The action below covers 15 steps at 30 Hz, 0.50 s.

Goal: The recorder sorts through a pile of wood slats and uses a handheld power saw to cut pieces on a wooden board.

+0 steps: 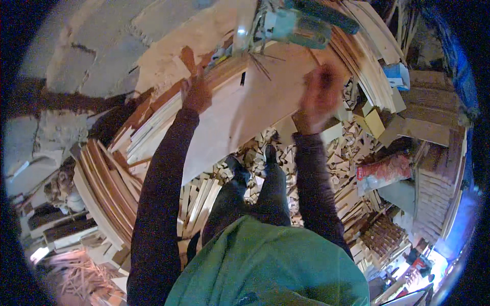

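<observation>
My left hand point(198, 95) is raised at the far edge of a pale board table point(219, 120), its fingers closed around what looks like a small piece of wood point(188, 59). The piece sticks up past my fingertips, and its lower end is hidden. On the other side, my right hand point(323, 94) hovers over the right end of the board, smeared by motion. Its fingers do not show clearly enough to tell whether it holds anything. Just beyond it stands a teal-green machine point(301, 29) with a dark cylindrical part on top.
Long wooden strips point(109, 194) are stacked at the left, and more strips point(365, 61) lie at the far right. Small wood offcuts point(332, 158) cover the floor around my feet. A red and clear plastic bag point(384, 172) lies at the right, near stacked wooden blocks point(385, 234).
</observation>
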### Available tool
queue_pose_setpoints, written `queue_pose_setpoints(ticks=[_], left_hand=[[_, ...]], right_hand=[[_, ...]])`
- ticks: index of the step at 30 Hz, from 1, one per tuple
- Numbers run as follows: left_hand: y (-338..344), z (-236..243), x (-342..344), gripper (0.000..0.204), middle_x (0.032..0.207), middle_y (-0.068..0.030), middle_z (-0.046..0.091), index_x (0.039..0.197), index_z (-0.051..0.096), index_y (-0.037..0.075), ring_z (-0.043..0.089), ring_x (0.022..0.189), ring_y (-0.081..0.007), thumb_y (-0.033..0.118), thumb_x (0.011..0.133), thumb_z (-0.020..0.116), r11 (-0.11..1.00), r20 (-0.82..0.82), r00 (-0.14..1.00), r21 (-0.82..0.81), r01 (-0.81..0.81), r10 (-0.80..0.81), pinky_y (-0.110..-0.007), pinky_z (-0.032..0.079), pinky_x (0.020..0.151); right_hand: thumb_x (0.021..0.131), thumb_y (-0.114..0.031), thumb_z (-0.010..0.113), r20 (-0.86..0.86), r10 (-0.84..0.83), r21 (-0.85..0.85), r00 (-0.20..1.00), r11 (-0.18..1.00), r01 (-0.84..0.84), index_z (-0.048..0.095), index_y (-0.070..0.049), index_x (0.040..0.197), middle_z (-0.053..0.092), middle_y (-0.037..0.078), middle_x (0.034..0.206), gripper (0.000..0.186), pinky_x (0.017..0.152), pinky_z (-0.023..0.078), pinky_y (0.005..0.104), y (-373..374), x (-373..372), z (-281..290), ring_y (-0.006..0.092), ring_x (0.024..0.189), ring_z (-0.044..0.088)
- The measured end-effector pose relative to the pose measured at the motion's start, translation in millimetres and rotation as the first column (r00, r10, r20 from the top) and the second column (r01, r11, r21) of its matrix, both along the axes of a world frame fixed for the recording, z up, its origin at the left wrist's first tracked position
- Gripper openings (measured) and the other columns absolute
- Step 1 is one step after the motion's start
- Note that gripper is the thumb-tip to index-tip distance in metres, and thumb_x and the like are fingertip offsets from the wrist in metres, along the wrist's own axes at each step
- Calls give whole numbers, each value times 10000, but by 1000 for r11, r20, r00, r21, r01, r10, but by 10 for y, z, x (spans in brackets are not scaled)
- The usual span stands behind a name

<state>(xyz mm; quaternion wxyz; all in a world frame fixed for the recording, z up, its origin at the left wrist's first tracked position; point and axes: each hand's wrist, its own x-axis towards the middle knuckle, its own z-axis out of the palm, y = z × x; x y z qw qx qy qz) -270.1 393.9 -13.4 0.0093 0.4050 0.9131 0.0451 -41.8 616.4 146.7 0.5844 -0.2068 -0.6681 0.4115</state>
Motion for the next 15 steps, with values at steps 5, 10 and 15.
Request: queue_pose_setpoints(ticks=[5, 10, 15], left_hand=[[-19, -135, -31, 937, 1335, -353, 410, 1491, 114, 46, 410, 1208, -546, 322, 779, 655, 996, 14, 997, 37, -76, 76, -638, 330, 988], [-45, -170, -74, 879, 1335, -322, 419, 1479, 186, 54, 434, 1174, -527, 326, 784, 653, 998, -40, 998, -55, -43, 41, -625, 340, 984], [-34, -144, -47, 847, 1315, -294, 443, 1467, 222, 28, 452, 1153, -492, 317, 794, 647, 995, 18, 996, -48, 87, -86, -614, 352, 977]], right_hand=[[936, -48, 586, -7, -24, 209, 1000, 978, 25, 531, 20, 1214, 608, 68, 950, 292, 722, 501, 253, 303, 275, 1198, 119, 790, 583], [914, -51, 605, 38, -102, 509, 994, 858, 68, 531, 15, 1232, 615, 111, 1014, 333, 841, 495, 317, 471, 200, 1776, 196, 919, 607], [798, -299, 719, 381, -79, 814, 921, 501, -294, 471, -27, 1319, 519, 207, 1253, 638, 1027, 365, 481, 811, -96, 1921, 399, 1167, 500]])
